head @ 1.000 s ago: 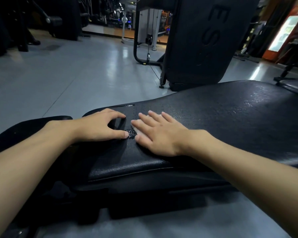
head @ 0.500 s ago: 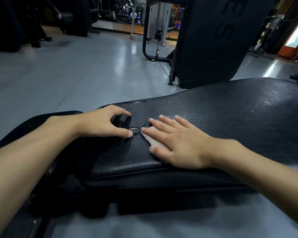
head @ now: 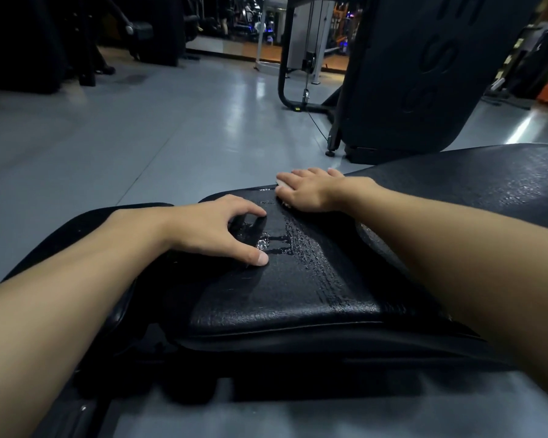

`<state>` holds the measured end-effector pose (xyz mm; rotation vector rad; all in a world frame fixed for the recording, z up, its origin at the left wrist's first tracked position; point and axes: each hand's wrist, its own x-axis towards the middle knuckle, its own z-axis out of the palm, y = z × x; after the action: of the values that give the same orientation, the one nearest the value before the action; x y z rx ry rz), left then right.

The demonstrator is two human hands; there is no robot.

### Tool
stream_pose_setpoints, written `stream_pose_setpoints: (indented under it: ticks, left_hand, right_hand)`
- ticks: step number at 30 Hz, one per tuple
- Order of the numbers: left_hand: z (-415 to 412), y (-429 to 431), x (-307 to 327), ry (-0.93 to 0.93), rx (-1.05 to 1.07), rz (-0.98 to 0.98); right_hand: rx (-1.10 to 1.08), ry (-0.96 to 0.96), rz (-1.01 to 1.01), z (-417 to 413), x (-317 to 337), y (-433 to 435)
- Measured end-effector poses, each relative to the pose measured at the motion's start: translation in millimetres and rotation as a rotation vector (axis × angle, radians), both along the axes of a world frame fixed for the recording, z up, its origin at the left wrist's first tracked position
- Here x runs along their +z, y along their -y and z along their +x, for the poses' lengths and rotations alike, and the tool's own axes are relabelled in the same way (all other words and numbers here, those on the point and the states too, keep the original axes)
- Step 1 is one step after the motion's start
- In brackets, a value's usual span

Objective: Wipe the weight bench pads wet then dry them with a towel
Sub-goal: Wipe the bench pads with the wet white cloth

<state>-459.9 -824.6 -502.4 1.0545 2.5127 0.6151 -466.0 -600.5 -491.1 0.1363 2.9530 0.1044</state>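
Observation:
A black weight bench pad [head: 298, 292] fills the lower middle, with wet streaks and droplets across its top. My right hand [head: 307, 189] lies flat at the pad's far edge, pressing a small pale cloth [head: 281, 185] that peeks out under the fingers. My left hand [head: 215, 227] rests on the pad's left end, fingers arched and thumb down beside a small puddle [head: 261, 243]. A second black pad [head: 76, 229] sits under my left forearm.
A tall black upholstered machine [head: 424, 74] stands right behind the bench on grey floor [head: 140, 137]. A cable station frame [head: 298, 58] is behind it. Dark gym equipment [head: 45, 42] lines the far left. The pad stretches away to the right.
My right hand slid the cloth from beside my left thumb away to the pad's far edge, leaving a wet trail. My left hand stayed planted. The camera came closer.

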Motion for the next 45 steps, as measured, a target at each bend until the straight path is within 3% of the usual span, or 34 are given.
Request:
stream_pose_setpoints:
  ticks: [6, 19, 24, 31, 45]
  left_hand:
    - [8.4, 4.0, 6.3, -0.023, 0.006, -0.002]
    - [28.3, 7.5, 14.0, -0.041, 0.042, -0.061]
    - [31.1, 7.8, 14.1, -0.038, 0.051, -0.054]
    - [15.1, 21.8, 12.6, 0.011, 0.098, -0.065]
    - [-2.2, 25.6, 6.1, 0.003, 0.055, -0.052]
  right_hand:
    - [-0.011, -0.020, 0.007, 9.9, -6.2, 7.8]
    - [0.296, -0.001, 0.057, 177.4, 2.0, 48.7]
    - [0.354, -0.005, 0.085, 200.2, 11.1, 47.3]
    - [0.312, 0.002, -0.016, 175.8, 2.8, 42.7]
    - [0.091, -0.027, -0.021, 2.1, -10.7, 32.7]
